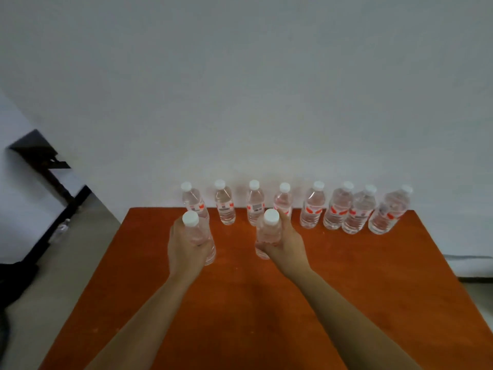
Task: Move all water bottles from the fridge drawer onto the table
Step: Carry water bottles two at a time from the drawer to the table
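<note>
1. Left hand is wrapped round the left bottle, held upright over the table.
2. Right bottle is gripped likewise by the right hand.
3. Eight bottles are lined along the far edge.

Near edge of the table out of view — bottle labels blurred.

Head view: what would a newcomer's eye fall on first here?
A row of eight bottles stands along the far edge of the orange table, against a bare pale wall. In front of the row, the left hand grips the left bottle and the right hand grips the right bottle, both upright with white caps up.
</note>
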Tool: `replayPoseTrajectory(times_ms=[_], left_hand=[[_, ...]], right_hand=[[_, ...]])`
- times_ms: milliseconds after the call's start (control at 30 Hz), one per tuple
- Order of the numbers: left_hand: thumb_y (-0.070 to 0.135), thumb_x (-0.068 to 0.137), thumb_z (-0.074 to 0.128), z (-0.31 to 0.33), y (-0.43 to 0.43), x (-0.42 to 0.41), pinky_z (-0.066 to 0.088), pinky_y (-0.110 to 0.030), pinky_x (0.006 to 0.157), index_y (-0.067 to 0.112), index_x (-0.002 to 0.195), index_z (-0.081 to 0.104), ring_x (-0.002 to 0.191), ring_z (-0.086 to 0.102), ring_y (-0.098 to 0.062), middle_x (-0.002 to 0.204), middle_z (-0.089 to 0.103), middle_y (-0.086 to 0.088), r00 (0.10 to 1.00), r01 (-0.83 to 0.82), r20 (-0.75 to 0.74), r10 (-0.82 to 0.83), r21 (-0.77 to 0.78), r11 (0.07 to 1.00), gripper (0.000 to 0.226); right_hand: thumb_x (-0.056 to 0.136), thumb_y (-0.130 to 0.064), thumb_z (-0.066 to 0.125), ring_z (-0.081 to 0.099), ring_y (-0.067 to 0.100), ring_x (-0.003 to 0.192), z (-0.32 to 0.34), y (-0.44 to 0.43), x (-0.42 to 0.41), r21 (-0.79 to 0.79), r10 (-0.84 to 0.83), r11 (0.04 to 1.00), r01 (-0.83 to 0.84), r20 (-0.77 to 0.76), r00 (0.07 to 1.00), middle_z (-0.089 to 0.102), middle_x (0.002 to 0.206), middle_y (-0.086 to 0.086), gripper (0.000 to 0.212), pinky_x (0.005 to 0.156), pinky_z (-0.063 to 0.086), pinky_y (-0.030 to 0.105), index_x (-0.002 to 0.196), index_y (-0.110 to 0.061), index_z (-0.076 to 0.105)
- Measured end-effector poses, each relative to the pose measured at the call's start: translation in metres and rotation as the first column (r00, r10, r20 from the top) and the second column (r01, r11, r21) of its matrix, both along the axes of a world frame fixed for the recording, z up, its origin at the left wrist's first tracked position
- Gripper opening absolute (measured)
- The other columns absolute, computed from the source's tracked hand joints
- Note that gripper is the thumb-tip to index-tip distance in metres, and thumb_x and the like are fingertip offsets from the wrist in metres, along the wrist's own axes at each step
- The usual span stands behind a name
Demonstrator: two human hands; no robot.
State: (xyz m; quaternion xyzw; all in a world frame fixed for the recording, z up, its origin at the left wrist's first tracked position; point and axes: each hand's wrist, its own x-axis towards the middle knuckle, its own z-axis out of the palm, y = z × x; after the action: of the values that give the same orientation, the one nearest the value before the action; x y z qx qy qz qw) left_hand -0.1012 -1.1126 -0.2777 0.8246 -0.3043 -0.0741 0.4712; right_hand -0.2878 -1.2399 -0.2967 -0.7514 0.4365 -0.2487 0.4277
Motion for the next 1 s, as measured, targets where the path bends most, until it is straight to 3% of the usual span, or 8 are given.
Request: replayPoseTrajectory(times_ms=[167, 233, 333, 500, 700, 867, 1000], left_hand=[[0.02, 0.072, 0.083, -0.033, -0.024, 0.078, 0.054, -0.041, 0.086, 0.019, 0.127, 0.046, 0.105, 0.059, -0.019, 0.116, 0.057, 0.002, 0.997, 0.073, -0.033, -0.07, 0.102, 0.992, 0.066], [0.027, 0.072, 0.082, -0.047, -0.033, 0.099, 0.057, -0.042, 0.084, 0.022, 0.125, 0.047, 0.103, 0.061, -0.018, 0.113, 0.059, 0.003, 0.993, 0.108, -0.06, -0.101, 0.132, 0.985, 0.064], [0.041, 0.072, 0.076, -0.067, -0.047, 0.122, 0.058, -0.044, 0.082, 0.025, 0.122, 0.048, 0.101, 0.062, -0.018, 0.111, 0.06, 0.004, 0.984, 0.169, -0.091, -0.156, 0.159, 0.973, 0.06], [0.026, 0.071, 0.086, -0.092, -0.069, 0.145, 0.053, -0.037, 0.088, 0.021, 0.131, 0.044, 0.111, 0.057, -0.018, 0.123, 0.057, 0.001, 0.965, 0.254, -0.109, -0.238, 0.167, 0.953, 0.073], [0.024, 0.069, 0.088, -0.108, -0.083, 0.166, 0.054, -0.047, 0.092, 0.017, 0.134, 0.044, 0.117, 0.057, -0.024, 0.127, 0.056, -0.003, 0.958, 0.286, -0.083, -0.275, 0.198, 0.938, 0.079], [0.026, 0.07, 0.088, -0.111, -0.085, 0.171, 0.053, -0.045, 0.093, 0.021, 0.137, 0.041, 0.121, 0.054, -0.023, 0.132, 0.053, -0.002, 0.94, 0.342, -0.091, -0.33, 0.212, 0.916, 0.081], [0.028, 0.072, 0.086, -0.109, -0.076, 0.168, 0.052, -0.038, 0.094, 0.023, 0.137, 0.04, 0.12, 0.051, -0.018, 0.135, 0.05, -0.003, 0.925, 0.379, -0.106, -0.364, 0.195, 0.905, 0.08]], right_hand=[[0.074, -0.022, 0.087, 0.054, 0.022, 0.129, -0.021, -0.008, 0.075, 0.106, -0.049, 0.993, 0.054, -0.056, 0.997, 0.059, 0.137, -0.003, 0.087, 0.107, 0.046, 0.041, 0.145, -0.026, 0.037], [0.075, -0.02, 0.087, 0.056, 0.021, 0.126, -0.032, -0.009, 0.096, 0.121, -0.07, 0.989, 0.079, -0.077, 0.995, 0.06, 0.134, -0.002, 0.085, 0.101, 0.045, 0.032, 0.143, -0.024, 0.038], [0.075, -0.024, 0.087, 0.059, 0.022, 0.124, -0.047, -0.012, 0.123, 0.114, -0.087, 0.988, 0.103, -0.135, 0.987, 0.061, 0.133, -0.002, 0.08, 0.097, 0.047, 0.032, 0.139, -0.024, 0.039], [0.074, -0.022, 0.087, 0.062, 0.022, 0.119, -0.072, -0.024, 0.158, 0.134, -0.098, 0.983, 0.122, -0.169, 0.981, 0.063, 0.127, -0.002, 0.077, 0.098, 0.054, 0.042, 0.135, -0.025, 0.039], [0.074, -0.021, 0.086, 0.059, 0.02, 0.121, -0.091, -0.04, 0.188, 0.129, -0.098, 0.984, 0.125, -0.198, 0.975, 0.06, 0.13, -0.003, 0.082, 0.098, 0.051, 0.032, 0.14, -0.024, 0.037], [0.075, -0.021, 0.086, 0.054, 0.019, 0.128, -0.091, -0.051, 0.198, 0.077, -0.023, 0.996, 0.043, -0.241, 0.97, 0.055, 0.14, 0.0, 0.085, 0.105, 0.049, 0.039, 0.144, -0.02, 0.037], [0.074, -0.036, 0.086, 0.045, 0.024, 0.139, -0.099, -0.047, 0.191, 0.069, -0.049, 0.995, 0.066, -0.233, 0.971, 0.044, 0.152, 0.0, 0.102, 0.109, 0.045, 0.049, 0.152, -0.025, 0.021]])
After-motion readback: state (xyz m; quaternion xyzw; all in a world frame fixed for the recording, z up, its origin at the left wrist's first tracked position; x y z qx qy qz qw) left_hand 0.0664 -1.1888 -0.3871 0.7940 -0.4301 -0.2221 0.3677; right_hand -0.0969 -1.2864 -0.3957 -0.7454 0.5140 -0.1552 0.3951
